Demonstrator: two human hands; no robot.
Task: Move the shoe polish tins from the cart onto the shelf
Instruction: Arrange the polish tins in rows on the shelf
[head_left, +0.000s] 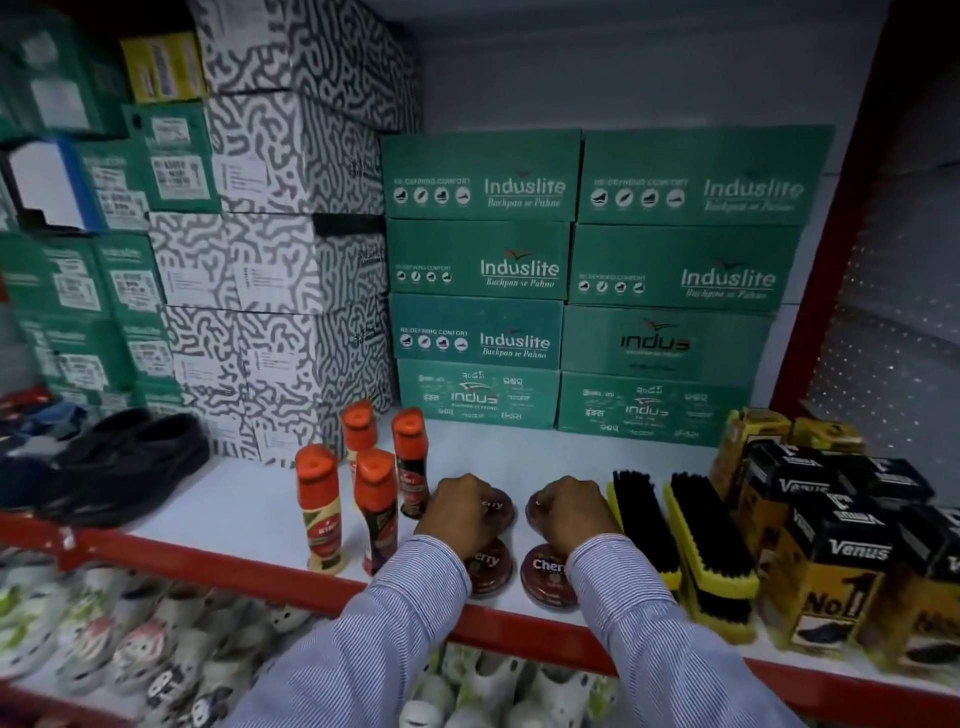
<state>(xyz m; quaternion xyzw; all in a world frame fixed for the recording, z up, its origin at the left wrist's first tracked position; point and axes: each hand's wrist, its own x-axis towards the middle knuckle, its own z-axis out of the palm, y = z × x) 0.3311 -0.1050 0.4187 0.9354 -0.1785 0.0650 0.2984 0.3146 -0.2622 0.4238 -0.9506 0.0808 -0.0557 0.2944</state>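
Several round dark-red Cherry shoe polish tins lie flat on the white shelf (249, 499). Two near tins sit by the red front edge, one on the left (491, 569) and one on the right (546, 574). Behind them lie two more: a left rear tin (497, 506) under my left hand (460, 512), and a right rear tin (534, 512) under my right hand (574, 512). Both hands are curled over their tins with knuckles up; most of each rear tin is hidden. Striped sleeves cover both forearms. The cart is out of view.
Several orange-capped liquid polish bottles (375, 506) stand just left of the tins. Two yellow-backed black brushes (644, 525) lie to the right, then stacked Venus boxes (841, 566). Green Induslite shoe boxes (480, 291) line the back. Black shoes (124, 462) rest at far left.
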